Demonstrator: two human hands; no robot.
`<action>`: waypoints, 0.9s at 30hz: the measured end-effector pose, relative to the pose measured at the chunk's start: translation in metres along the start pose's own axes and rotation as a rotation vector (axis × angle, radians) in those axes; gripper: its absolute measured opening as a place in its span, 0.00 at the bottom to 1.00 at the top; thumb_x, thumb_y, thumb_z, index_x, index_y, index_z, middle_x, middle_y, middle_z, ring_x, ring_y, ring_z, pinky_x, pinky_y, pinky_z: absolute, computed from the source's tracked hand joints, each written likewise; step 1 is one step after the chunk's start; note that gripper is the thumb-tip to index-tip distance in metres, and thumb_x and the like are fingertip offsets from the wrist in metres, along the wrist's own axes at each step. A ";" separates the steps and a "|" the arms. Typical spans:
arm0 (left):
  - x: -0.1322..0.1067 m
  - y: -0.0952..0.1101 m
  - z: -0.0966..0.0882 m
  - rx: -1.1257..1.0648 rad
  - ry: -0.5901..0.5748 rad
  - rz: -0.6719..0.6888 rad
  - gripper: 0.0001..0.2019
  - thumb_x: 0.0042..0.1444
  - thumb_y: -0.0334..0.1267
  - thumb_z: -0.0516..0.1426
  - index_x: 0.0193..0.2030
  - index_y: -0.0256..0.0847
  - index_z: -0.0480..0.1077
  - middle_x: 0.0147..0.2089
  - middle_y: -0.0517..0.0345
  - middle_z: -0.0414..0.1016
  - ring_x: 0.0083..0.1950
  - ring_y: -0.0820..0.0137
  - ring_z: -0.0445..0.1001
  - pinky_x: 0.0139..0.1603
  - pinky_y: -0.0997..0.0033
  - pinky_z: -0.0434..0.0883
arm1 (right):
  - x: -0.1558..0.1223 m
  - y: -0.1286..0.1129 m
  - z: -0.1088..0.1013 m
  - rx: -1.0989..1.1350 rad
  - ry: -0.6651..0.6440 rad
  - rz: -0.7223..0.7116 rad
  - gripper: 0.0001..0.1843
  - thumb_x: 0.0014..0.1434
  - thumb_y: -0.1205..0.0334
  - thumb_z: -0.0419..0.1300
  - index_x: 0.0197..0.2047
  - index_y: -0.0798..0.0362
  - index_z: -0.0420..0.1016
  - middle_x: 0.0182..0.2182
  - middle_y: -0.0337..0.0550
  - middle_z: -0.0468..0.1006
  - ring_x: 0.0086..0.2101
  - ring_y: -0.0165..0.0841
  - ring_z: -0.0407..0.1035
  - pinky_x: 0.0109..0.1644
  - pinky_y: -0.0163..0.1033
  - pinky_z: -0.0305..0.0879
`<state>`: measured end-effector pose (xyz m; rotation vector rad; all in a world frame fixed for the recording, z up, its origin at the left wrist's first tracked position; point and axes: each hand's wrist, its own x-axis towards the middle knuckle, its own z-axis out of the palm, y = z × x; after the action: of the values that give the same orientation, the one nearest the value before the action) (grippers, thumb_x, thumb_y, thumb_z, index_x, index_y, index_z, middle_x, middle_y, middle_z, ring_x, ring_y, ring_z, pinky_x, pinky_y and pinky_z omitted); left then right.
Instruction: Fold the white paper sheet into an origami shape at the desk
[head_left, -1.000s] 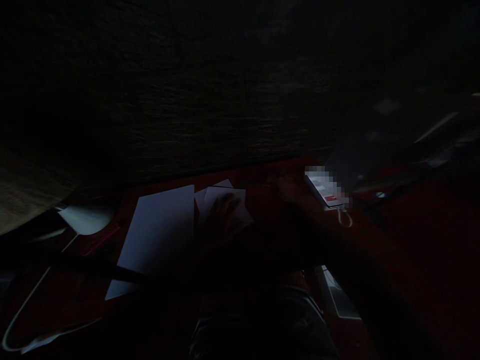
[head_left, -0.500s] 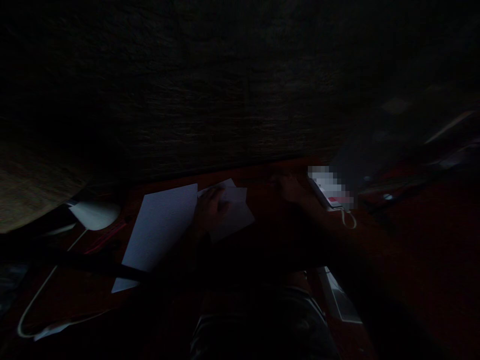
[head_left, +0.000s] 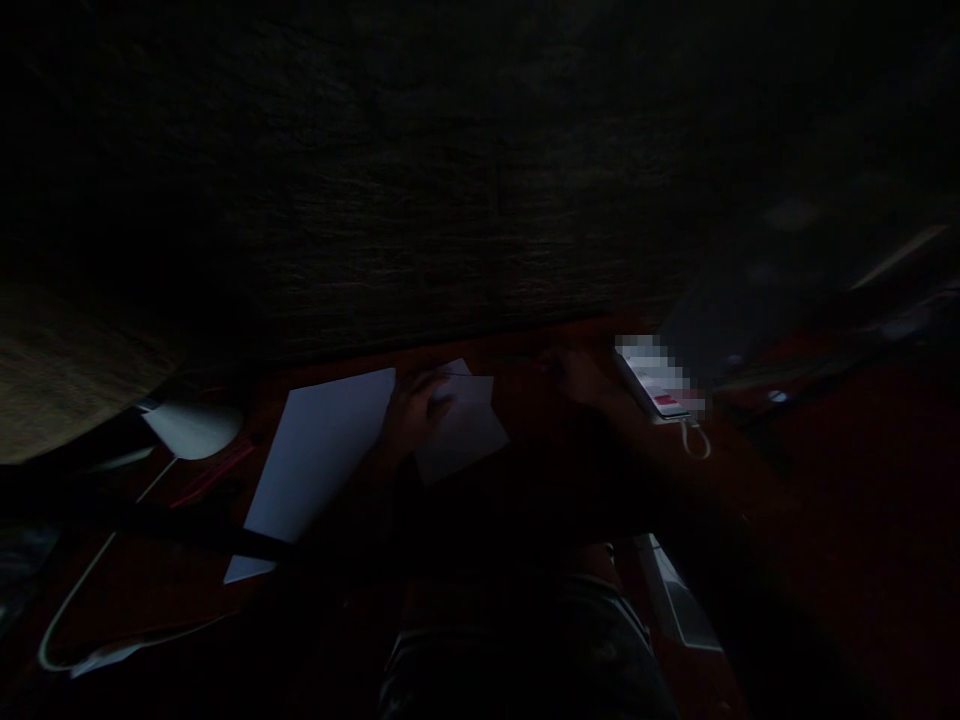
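Observation:
The scene is very dark. My left hand (head_left: 415, 412) rests by the small folded or overlapping white papers (head_left: 466, 425) on the dark reddish table, its fingers curled together. A thin dark strand (head_left: 459, 374) crosses the upper part of these papers near my left fingertips. To the right, my right hand (head_left: 577, 375) is low over the table, its fingers drawn together and pointing left. What either hand grips is too dark to make out. A large white sheet (head_left: 322, 435) lies left of my left hand.
Right of my right hand lies a lit phone (head_left: 652, 380) with a white cable (head_left: 697, 440). At left are a white cone-shaped object (head_left: 195, 428) with a cord and a red item (head_left: 214, 475). A pale flat box (head_left: 686, 600) sits lower right, near my legs.
My left hand has shifted slightly left and down, uncovering a little more of the small papers. The thin strand now shows across them. My right hand has hardly moved.

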<state>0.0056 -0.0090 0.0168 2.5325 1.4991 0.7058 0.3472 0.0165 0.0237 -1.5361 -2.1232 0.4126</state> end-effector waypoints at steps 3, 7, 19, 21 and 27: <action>-0.002 0.001 0.001 0.020 -0.031 0.049 0.23 0.65 0.43 0.61 0.66 0.42 0.71 0.70 0.47 0.71 0.72 0.54 0.67 0.74 0.47 0.65 | 0.001 0.002 0.000 0.012 0.023 0.010 0.12 0.67 0.67 0.58 0.49 0.52 0.82 0.50 0.54 0.83 0.48 0.43 0.77 0.56 0.46 0.71; -0.004 0.007 -0.003 0.087 -0.078 0.041 0.24 0.64 0.47 0.63 0.64 0.45 0.72 0.65 0.48 0.75 0.67 0.51 0.70 0.69 0.45 0.67 | 0.001 0.000 -0.001 0.033 0.034 -0.008 0.13 0.67 0.66 0.58 0.49 0.52 0.82 0.50 0.53 0.83 0.48 0.44 0.76 0.57 0.47 0.71; -0.001 0.019 -0.011 0.062 -0.043 0.012 0.15 0.71 0.37 0.52 0.54 0.43 0.79 0.57 0.52 0.82 0.59 0.58 0.78 0.65 0.53 0.72 | -0.001 -0.006 -0.002 0.184 0.078 -0.026 0.11 0.65 0.66 0.59 0.46 0.53 0.83 0.49 0.53 0.84 0.49 0.44 0.76 0.59 0.49 0.69; -0.002 0.018 -0.010 0.043 -0.032 -0.028 0.16 0.70 0.35 0.51 0.54 0.44 0.80 0.57 0.54 0.83 0.60 0.58 0.79 0.67 0.54 0.72 | -0.002 -0.006 -0.004 0.261 0.100 -0.014 0.11 0.64 0.65 0.59 0.45 0.52 0.82 0.48 0.52 0.84 0.48 0.44 0.77 0.58 0.50 0.70; -0.002 0.014 -0.005 -0.023 0.000 -0.163 0.17 0.69 0.33 0.52 0.55 0.44 0.81 0.55 0.54 0.85 0.57 0.59 0.82 0.65 0.57 0.75 | -0.007 -0.001 -0.024 0.479 -0.122 -0.098 0.12 0.63 0.53 0.63 0.44 0.51 0.82 0.44 0.47 0.84 0.46 0.43 0.77 0.56 0.51 0.71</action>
<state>0.0138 -0.0189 0.0250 2.3597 1.6632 0.6943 0.3611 0.0089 0.0427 -1.1518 -1.9854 0.9218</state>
